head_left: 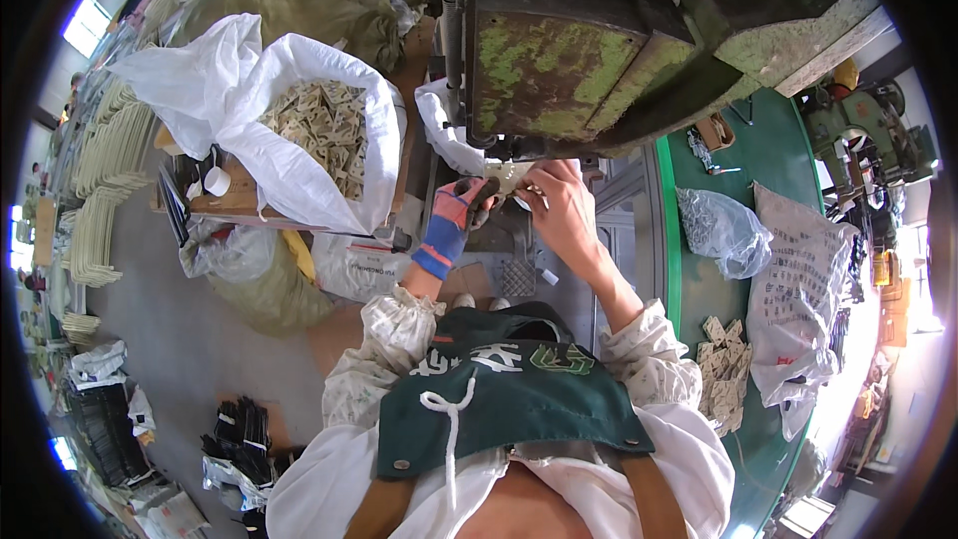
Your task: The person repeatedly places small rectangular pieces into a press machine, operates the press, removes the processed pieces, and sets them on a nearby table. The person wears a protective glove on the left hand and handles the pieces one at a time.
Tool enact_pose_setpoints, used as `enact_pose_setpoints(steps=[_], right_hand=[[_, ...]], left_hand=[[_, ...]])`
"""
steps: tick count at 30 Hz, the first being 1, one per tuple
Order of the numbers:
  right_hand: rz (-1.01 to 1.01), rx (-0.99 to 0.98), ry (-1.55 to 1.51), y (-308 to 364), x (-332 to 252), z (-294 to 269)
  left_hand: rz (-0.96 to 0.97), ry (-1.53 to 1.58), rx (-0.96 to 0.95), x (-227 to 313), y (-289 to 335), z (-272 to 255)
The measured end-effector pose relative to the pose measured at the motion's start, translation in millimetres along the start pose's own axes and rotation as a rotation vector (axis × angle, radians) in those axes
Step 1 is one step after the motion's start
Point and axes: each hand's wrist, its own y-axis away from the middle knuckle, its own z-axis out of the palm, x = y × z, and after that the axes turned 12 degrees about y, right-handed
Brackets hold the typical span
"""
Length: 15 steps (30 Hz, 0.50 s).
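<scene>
In front of me, under the press head (559,65), both hands work close together. My left hand (459,215), in a red and blue glove with dark fingertips, is closed, its fingers curled at the left edge of a pale flat piece (509,176). Bare, my right hand (565,202) pinches thumb and fingers together at that piece's right side. Whatever lies between the fingertips of either hand is too small or hidden to name. The press's heavy green-painted body partly covers the spot from above.
On the left, an open white sack (374,155) holds many small beige plates (317,130). A green table (689,269) runs along the right, bearing a clear bag of metal parts (720,230), a printed woven sack (793,309) and loose beige plates (723,369). A foot pedal (517,277) sits below.
</scene>
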Motion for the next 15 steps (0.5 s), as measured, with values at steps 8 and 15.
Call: enact_pose_setpoints(steps=[8,15], right_hand=[[0.398,0.0,-0.335,-7.4,-5.4,16.9],[0.593,-0.155,-0.475,-15.9,-6.5,14.3]], left_hand=[[0.009,0.049,-0.045,-1.2,0.4,1.4],[-0.057,0.07,-0.025,5.2,0.1,0.8]])
